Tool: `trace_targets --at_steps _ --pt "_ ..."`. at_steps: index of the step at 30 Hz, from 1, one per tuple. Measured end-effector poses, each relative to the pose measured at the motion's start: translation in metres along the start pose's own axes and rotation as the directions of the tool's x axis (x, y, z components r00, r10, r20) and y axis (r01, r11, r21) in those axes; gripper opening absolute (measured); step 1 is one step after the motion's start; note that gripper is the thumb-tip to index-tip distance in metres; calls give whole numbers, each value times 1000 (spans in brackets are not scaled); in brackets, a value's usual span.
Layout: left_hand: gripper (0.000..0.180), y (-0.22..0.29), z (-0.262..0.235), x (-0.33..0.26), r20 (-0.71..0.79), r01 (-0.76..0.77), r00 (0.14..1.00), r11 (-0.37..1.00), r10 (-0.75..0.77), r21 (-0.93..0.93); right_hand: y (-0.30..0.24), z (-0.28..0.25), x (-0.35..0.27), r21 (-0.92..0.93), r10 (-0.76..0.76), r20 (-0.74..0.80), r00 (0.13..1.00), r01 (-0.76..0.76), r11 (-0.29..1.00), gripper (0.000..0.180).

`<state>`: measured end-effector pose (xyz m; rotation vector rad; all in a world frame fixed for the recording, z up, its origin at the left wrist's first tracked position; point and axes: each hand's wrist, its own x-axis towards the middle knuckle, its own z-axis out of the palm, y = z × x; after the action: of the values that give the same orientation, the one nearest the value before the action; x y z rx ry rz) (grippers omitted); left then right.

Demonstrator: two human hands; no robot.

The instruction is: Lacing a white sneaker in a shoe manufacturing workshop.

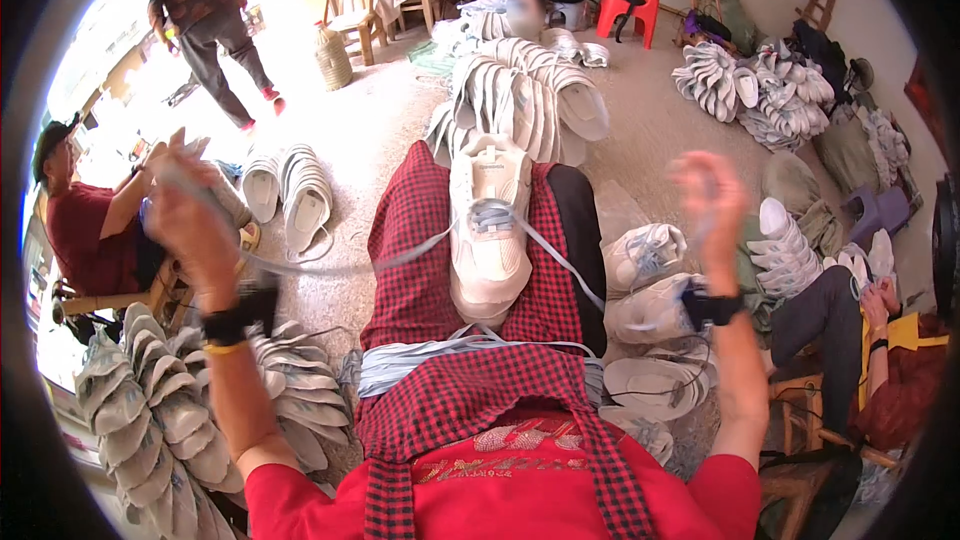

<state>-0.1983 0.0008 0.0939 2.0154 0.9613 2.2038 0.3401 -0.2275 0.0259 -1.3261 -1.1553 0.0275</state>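
Note:
A cream sneaker (490, 260) rests on my lap over a red-and-black checked apron (410, 210), its toe toward me. A pale grey-blue shoelace (415, 252) is threaded through its upper eyelets. One length of it runs left to my left hand (195, 215), which is raised, blurred and closed on it. The other length drops right across my thigh. My right hand (712, 200) is raised on the other side, its fingers curled and smeared; what they hold is not clear. A bundle of loose laces (430, 365) lies across my waist.
Nested shoes (500, 105) stand in rows ahead, with stacks (160, 410) at my left and sneakers (650, 305) by my right knee. Seated co-workers are at left (95, 225), right (880, 320) and far back. Someone walks (205, 20) far left. A red chair (632, 10) stands behind.

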Motion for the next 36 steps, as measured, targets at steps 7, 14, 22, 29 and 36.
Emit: trace_targets --at_steps 7,14,22,29,36 --pt "27 48 158 -124 730 681 613 670 -303 -295 -1 147 -11 132 36 389 920 -95 987 7" --pt "18 43 177 -156 763 728 532 658 -366 -192 7 146 -9 37 -36 476 879 22 999 12" --pt "18 48 168 -152 743 714 515 694 -428 -95 10 147 1 20 58 555 830 -83 996 18" --pt "20 45 170 -159 742 703 522 705 -420 -94 12 154 7 -10 71 573 816 -80 997 19" --pt "19 48 168 -156 755 698 506 712 -416 -76 8 161 6 -22 152 628 763 -179 984 11"
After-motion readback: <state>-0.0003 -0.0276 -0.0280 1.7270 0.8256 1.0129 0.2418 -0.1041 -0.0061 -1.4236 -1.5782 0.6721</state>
